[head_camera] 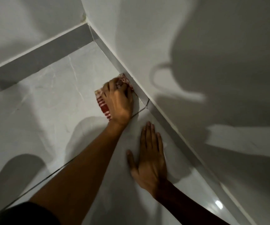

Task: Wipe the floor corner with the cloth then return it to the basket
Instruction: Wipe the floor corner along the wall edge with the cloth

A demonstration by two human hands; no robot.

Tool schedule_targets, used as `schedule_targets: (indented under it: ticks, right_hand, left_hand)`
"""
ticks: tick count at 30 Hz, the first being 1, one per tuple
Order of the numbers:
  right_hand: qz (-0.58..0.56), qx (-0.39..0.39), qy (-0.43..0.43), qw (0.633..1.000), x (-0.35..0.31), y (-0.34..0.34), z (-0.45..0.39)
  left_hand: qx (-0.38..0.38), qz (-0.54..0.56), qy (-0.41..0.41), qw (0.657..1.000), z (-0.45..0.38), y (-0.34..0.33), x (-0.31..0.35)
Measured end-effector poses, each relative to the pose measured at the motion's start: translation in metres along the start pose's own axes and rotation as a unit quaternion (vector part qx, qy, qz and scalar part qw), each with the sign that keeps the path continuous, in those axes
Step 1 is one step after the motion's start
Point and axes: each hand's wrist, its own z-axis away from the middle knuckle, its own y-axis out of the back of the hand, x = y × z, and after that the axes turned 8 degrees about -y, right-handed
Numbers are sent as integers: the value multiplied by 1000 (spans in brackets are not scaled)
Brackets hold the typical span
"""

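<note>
1. A dark sleeve [25,213] is seen nearest the camera at the lower left edge, with a bare forearm reaching up from it across the floor.
2. Pale, glossy floor tiles [41,103] are shown, crossed by a thin grout line running diagonally from the lower left.
3. The corner [93,40] where the grey skirting strips meet lies well above and to the left of the hands, apart from the cloth.
4. The cloth [104,108], striped red and white, is pressed flat on the floor, its upper end touching the skirting [166,120] of the right-hand wall.
5. The left hand [118,103] is laid on top of the cloth, fingers curled down and closed over it.
6. The right hand [150,158] is spread flat on the bare tile just beside the skirting, fingers straight and slightly apart, nothing held.
7. Large shadows are cast across the white wall [195,38].
</note>
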Motion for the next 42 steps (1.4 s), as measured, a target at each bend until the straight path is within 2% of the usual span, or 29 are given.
schedule_targets:
  ticks: [4,7,10,15,17,20,23,26,29,34,37,42]
  right_hand:
    - [-6,12,1,1000,0,2,1]
    - [2,17,-2,1000,-1,0,-1]
    - [-2,21,-6,1000,-2,0,0]
    - [-8,-1,-3,1000,-1,-1,0]
    - [-15,-1,1,1000,0,0,0]
    - [-2,7,7,1000,-1,2,1]
    - [-17,10,-3,1000,-2,3,0]
    - [-18,7,3,1000,0,1,0]
    - [-19,4,3,1000,2,0,1]
    - [-12,1,3,1000,-1,5,1]
    - [-16,3,0,1000,-1,4,1]
    - [-46,19,7,999,1,0,1]
  left_hand:
    - [-33,14,-129,991,49,5,-5]
    - [-67,33,-165,983,81,9,0]
    - [-57,29,-125,990,64,5,3]
    - [-29,47,9,998,24,1,19]
    - [-47,57,3,997,37,5,25]
    - [-70,71,-48,994,59,10,20]
    - [-68,49,-79,993,47,13,9]
    - [-40,28,-31,998,15,17,7]
    - [-60,20,18,998,4,18,17]
    - [-69,52,-65,994,48,17,16]
    - [-49,47,-100,993,52,14,8]
    - [-14,11,-13,1000,-9,3,-9]
